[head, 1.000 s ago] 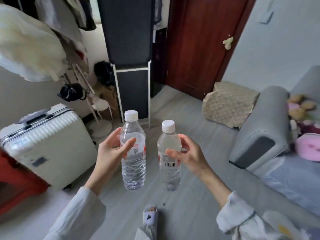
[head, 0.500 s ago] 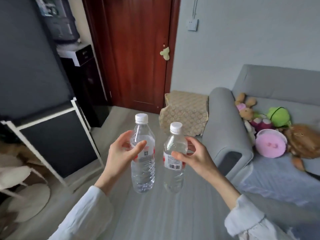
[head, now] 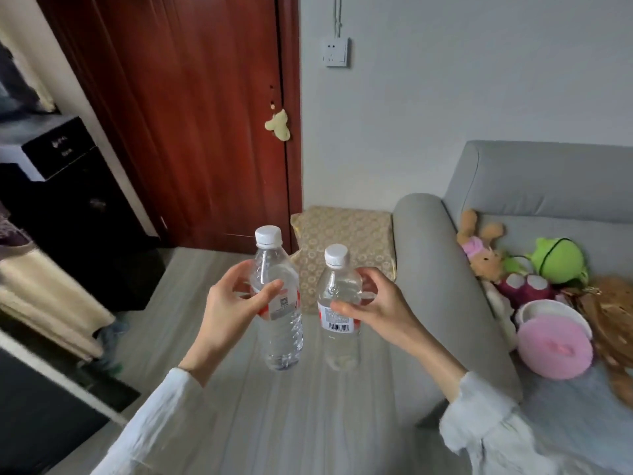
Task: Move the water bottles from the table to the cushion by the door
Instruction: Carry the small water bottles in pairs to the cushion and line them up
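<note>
I hold two clear water bottles with white caps upright in front of me, above the grey floor. My left hand (head: 233, 310) grips the taller-looking left bottle (head: 279, 330) around its label. My right hand (head: 375, 308) grips the right bottle (head: 339, 341) at its shoulder, the barcode facing me. Straight behind them a beige patterned cushion (head: 346, 231) lies on the floor, between the dark red door (head: 191, 108) and the sofa arm.
A grey sofa (head: 442, 269) runs along the right, with plush toys (head: 555, 260) and a pink round lidded box (head: 555, 347) on its seat. A black cabinet (head: 78, 207) stands left of the door, a dark white-framed panel (head: 41, 416) at lower left.
The view has swung right and closer to the door. The suitcase and clothes rack have left the view, and the cushion now lies straight behind the bottles. Both grips are unchanged.
</note>
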